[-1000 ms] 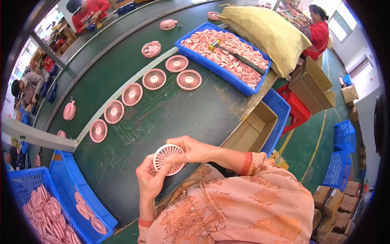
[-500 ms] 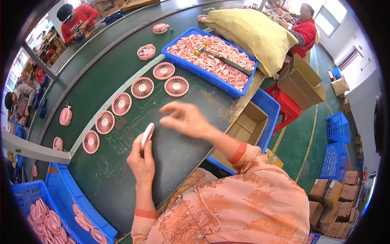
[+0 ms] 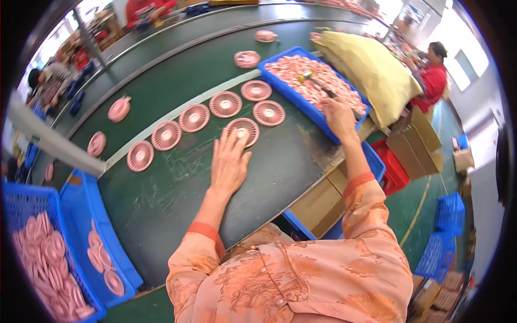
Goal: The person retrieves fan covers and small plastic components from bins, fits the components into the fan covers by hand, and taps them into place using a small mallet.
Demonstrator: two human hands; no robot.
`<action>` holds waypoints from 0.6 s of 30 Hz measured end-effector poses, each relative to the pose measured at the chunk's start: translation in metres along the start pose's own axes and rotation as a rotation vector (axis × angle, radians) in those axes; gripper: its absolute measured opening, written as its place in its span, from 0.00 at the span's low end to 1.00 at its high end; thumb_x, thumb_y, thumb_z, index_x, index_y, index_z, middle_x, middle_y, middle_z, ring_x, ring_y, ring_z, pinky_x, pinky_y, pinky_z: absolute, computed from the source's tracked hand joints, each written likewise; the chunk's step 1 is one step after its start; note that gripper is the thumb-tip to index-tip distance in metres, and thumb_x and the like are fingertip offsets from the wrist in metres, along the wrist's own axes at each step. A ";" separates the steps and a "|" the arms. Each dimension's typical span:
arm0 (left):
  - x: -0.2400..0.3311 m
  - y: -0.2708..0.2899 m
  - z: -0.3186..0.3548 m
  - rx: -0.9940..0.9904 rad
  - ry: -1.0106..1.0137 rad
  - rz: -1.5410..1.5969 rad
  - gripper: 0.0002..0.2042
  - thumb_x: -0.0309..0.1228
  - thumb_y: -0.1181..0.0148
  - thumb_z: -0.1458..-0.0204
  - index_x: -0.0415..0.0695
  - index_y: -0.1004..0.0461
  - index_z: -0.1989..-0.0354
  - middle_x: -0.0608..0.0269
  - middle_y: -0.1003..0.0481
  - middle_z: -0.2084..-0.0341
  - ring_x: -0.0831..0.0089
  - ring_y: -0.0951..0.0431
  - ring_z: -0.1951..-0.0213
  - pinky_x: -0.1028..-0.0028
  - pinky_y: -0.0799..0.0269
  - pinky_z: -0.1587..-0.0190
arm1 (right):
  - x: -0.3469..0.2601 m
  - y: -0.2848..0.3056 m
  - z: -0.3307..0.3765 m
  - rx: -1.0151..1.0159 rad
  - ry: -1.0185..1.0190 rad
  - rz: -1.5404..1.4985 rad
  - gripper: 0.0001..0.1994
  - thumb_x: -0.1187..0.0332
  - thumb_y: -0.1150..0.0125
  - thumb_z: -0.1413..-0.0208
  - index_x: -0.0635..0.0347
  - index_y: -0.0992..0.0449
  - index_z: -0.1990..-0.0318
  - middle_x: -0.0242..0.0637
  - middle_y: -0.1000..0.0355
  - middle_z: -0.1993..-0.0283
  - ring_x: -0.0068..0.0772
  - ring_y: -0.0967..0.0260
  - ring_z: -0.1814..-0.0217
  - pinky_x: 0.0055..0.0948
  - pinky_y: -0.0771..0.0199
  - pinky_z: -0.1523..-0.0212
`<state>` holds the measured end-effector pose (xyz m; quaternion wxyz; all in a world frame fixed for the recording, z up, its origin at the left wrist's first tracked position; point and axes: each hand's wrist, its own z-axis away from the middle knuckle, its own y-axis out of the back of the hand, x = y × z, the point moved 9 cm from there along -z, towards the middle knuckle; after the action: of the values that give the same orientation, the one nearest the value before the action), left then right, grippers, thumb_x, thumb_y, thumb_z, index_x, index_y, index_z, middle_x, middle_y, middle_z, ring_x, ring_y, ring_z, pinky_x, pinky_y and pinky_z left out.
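My left hand (image 3: pixel 229 161) lies flat and open at frame centre, fingertips resting on the nearest pink grille (image 3: pixel 242 131), gripping nothing; my right hand (image 3: pixel 339 116) reaches to the upper right, fingers spread over the edge of the blue tray (image 3: pixel 291 91) of pink parts, and I cannot tell whether it has one. To do this well, I'd press that grille flat, in line with the row of grilles (image 3: pixel 194 117) running toward the left on the green belt (image 3: pixel 161 194).
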<state>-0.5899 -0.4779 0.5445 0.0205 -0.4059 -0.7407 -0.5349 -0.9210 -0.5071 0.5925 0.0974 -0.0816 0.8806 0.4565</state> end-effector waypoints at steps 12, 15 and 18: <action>-0.041 0.196 0.182 0.474 0.392 -0.079 0.17 0.26 0.36 0.47 0.44 0.23 0.48 0.48 0.26 0.44 0.50 0.29 0.38 0.59 0.31 0.37 | 0.090 -0.025 -0.009 -0.109 0.038 -0.214 0.15 0.62 0.33 0.39 0.66 0.19 0.54 0.39 0.21 0.65 0.28 0.26 0.66 0.29 0.26 0.62; -0.073 0.276 0.240 0.605 0.583 -0.321 0.15 0.26 0.37 0.47 0.44 0.22 0.50 0.50 0.22 0.49 0.52 0.24 0.43 0.60 0.28 0.40 | 0.075 -0.037 -0.017 -0.162 -0.043 -0.169 0.15 0.59 0.37 0.37 0.66 0.21 0.58 0.40 0.23 0.68 0.33 0.27 0.68 0.32 0.27 0.63; -0.120 0.338 0.295 0.561 0.824 -0.458 0.16 0.32 0.38 0.45 0.42 0.23 0.48 0.48 0.22 0.48 0.51 0.24 0.44 0.59 0.28 0.41 | 0.065 -0.031 -0.024 -0.088 0.031 -0.039 0.16 0.59 0.39 0.35 0.66 0.24 0.63 0.43 0.25 0.69 0.39 0.27 0.68 0.37 0.28 0.63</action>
<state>-0.1803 -0.2752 0.6248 0.2993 0.0298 -0.8550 -0.4224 -0.9786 -0.5481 0.5661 0.0887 -0.1100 0.8594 0.4913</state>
